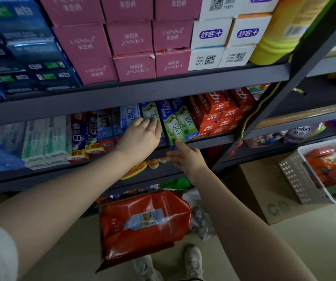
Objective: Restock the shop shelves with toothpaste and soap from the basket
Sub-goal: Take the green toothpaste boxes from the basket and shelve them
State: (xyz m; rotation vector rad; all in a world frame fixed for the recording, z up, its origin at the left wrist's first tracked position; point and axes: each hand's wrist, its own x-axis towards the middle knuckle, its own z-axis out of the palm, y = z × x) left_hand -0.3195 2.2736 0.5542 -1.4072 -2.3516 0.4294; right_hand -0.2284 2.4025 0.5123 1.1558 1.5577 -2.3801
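Observation:
My left hand (142, 132) reaches into the middle shelf (209, 139) and rests on a green toothpaste box (149, 112) standing among others. My right hand (185, 157) is lower, fingers spread, its index fingertip touching the front end of another green toothpaste box (173, 128). Neither hand holds anything. The white perforated basket (292, 175) sits at the right on a cardboard box, filled with red and orange packets (329, 165).
Red toothpaste boxes (221, 112) stand right of the green ones, blue and white boxes (94, 130) left. Pink cartons (132, 45) fill the upper shelf. A dark diagonal shelf post (280, 98) crosses the right. A red refill bag (142, 222) lies in a box on the floor.

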